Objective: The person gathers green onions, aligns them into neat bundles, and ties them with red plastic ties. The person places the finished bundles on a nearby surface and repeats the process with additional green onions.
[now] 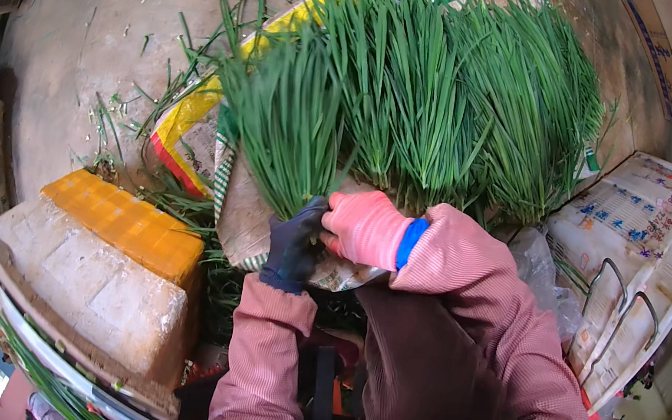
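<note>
My left hand (pixel 294 246), in a dark glove, grips the stem bases of a bunch of garlic chives (pixel 290 123). The leaves fan out away from me, slightly blurred. My right hand (pixel 367 227), in a pink glove with a blue cuff, is against the left one at the stem ends. Its fingers are curled; whether anything is pinched between them is hidden. Just beyond, more chive bunches (pixel 439 101) lie side by side with their bases towards me. They rest on a flattened woven sack (pixel 190 111) with yellow, red and green printing.
A worn foam box (pixel 94 277) with orange tape (pixel 123 222) stands at left. At right is a white printed foam box (pixel 626 210) with wire handles, beside clear plastic film (pixel 540 275). Loose leaves and trimmings litter the concrete floor (pixel 91 46). Printed cardboard (pixel 669 65) lies at upper right.
</note>
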A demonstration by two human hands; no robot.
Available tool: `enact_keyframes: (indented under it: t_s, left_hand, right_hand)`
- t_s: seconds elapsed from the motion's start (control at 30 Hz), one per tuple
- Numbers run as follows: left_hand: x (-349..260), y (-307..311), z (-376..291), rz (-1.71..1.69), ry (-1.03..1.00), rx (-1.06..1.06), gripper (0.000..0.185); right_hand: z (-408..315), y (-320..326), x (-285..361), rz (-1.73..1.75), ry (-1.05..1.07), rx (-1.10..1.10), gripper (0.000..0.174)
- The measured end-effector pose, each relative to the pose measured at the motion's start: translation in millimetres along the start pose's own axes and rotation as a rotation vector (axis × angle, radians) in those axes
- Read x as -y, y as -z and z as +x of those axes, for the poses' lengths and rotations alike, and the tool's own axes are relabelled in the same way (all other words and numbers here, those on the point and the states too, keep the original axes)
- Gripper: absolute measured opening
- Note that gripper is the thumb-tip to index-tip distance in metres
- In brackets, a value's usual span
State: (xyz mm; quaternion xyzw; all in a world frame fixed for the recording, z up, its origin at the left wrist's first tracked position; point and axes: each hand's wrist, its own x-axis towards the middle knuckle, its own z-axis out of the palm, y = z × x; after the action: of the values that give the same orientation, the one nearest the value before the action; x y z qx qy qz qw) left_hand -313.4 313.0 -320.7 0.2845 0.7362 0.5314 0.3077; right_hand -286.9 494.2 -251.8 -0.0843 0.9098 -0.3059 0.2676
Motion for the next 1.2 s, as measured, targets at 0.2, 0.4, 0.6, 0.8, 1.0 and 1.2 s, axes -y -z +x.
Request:
enact_keyframes:
  t_s: [0.2,0.4,0.6,0.8,1.0,1.2]
  left_hand:
    - [-86.1,17.9,4.7,0.281,-0.077,-0.111,0.023]
    - [-188.0,-11.2,22.7,-0.732,0.362,-0.316,0.017]
    - [-281.1,4.9,24.2,0.019,0.015,-0.487,0.080]
    - [-358.6,25.6,-4.6,0.431,-0.019,-0.377,0.084]
    - [-376.6,39.0,-83.3,-0.060,-0.503,-0.689,0.078]
    - [-390.1,96.4,-154.4,-0.614,-0.435,-0.694,0.056]
  right_hand:
    - [-42.8,33.0,-8.3,0.865,-0.143,-0.346,0.034]
    - [-84.3,87.5,14.5,0.471,-0.084,-0.554,0.008]
    - [-109.3,168.5,50.0,0.722,-0.118,-0.588,0.027]
    - [-127.4,226.1,131.4,0.380,0.296,-0.914,0.038]
    - [-159.0,225.0,230.4,0.610,0.225,-0.686,0.030]
    - [-151.1,174.4,285.8,0.505,0.407,-0.401,0.026]
